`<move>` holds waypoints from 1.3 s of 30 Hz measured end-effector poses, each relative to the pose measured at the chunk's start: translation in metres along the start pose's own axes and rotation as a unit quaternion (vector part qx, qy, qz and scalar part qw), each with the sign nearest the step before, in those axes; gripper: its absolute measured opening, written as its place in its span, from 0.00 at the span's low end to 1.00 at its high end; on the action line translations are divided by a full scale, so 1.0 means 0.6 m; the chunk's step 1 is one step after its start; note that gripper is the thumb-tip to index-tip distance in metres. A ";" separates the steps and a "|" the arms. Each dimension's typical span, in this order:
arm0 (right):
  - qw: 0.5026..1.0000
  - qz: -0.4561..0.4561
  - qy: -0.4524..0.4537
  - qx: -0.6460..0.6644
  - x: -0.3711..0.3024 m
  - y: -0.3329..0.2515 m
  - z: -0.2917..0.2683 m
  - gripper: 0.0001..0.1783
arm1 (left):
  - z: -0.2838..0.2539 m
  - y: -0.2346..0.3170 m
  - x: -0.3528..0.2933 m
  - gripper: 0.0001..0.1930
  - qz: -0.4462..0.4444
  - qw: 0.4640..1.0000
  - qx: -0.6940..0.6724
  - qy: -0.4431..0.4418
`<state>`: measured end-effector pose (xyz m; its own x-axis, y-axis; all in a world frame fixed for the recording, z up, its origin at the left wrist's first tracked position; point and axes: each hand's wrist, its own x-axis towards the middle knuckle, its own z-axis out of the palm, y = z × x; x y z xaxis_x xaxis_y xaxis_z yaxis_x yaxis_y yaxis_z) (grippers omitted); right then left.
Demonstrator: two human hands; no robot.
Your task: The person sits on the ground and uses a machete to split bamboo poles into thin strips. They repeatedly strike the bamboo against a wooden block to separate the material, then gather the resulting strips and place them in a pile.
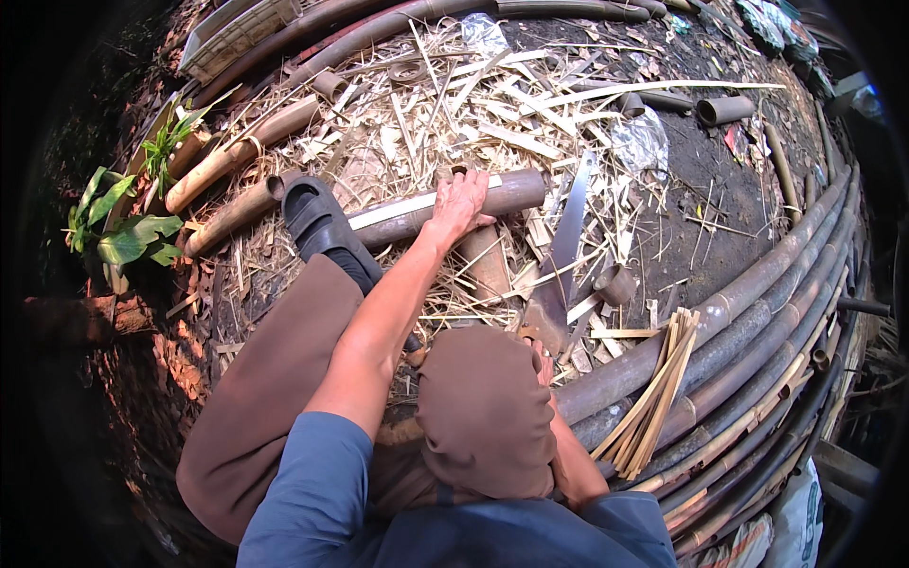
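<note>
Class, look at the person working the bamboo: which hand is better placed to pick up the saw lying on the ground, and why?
Right. The left hand already rests on the bamboo section; the right hand, mostly hidden behind the knee, sits nearest the saw handle.

The bamboo section under the left hand is dull grey-brown, with one pale cream stripe where the skin is shaved off along its length. The saw blade is grey steel; its handle is reddish brown. The bundle of split strips is pale yellow-tan. The long bamboo poles are dark grey-brown with lighter rings at the nodes. The shavings are straw-coloured on dark brown-black ground. The sandal is black. The trousers are brown, and the sleeve is blue-grey. The leaves are bright green.
</note>
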<state>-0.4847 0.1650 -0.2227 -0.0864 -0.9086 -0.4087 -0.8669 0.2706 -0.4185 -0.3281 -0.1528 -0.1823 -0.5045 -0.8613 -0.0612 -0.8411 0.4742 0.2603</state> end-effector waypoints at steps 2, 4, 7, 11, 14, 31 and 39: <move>0.997 -0.036 0.011 0.070 -0.003 0.009 -0.011 0.23 | -0.002 0.001 -0.002 0.45 0.002 1.000 -0.002 0.012; 0.987 -0.059 0.070 0.131 -0.022 0.008 -0.028 0.22 | 0.000 -0.003 0.001 0.44 0.003 1.000 -0.006 0.017; 0.951 0.078 0.058 0.294 -0.051 -0.025 -0.096 0.18 | 0.001 -0.004 0.001 0.45 0.003 1.000 -0.001 0.010; 0.820 0.132 0.293 0.473 -0.119 -0.083 -0.212 0.12 | -0.002 -0.004 0.002 0.48 -0.012 1.000 -0.003 0.007; 0.771 0.053 0.395 0.496 -0.125 -0.124 -0.287 0.11 | 0.010 -0.005 0.004 0.51 -0.007 0.999 0.005 0.031; 0.978 -0.137 0.152 -0.053 0.094 -0.086 -0.590 0.15 | 0.005 0.011 0.013 0.45 -0.016 1.000 -0.023 0.000; 0.937 -0.014 0.312 0.160 -0.013 -0.049 -0.571 0.13 | 0.003 -0.003 0.002 0.61 -0.028 1.000 -0.005 0.012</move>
<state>-0.6267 0.0552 0.0705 -0.4224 -0.8989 0.1167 -0.6903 0.2355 -0.6842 -0.3275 -0.1545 -0.1847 -0.4520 -0.8905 -0.0524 -0.8657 0.4237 0.2665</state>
